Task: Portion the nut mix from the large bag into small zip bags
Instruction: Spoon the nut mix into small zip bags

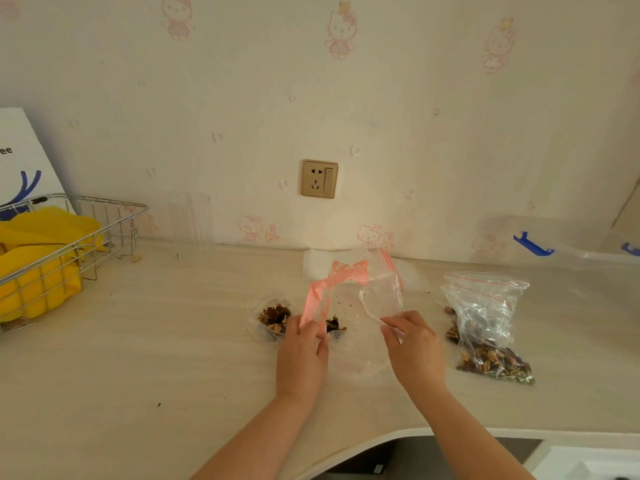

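A clear zip bag [363,299] with a pink seal strip stands between my hands at the counter's middle, a few dark nut pieces [335,323] at its bottom. My left hand [304,351] pinches its left pink edge. My right hand [412,344] pinches its right rim. A small filled bag of nut mix [274,318] lies just left of my left hand. To the right lies a larger crumpled clear bag [488,327] with a red zip line and nut mix in its lower end.
A wire basket [69,237] with yellow items stands at the far left. A clear tumbler [190,218] stands by the wall. A clear box with blue clips [535,245] sits at the back right. The counter edge curves in at the front right.
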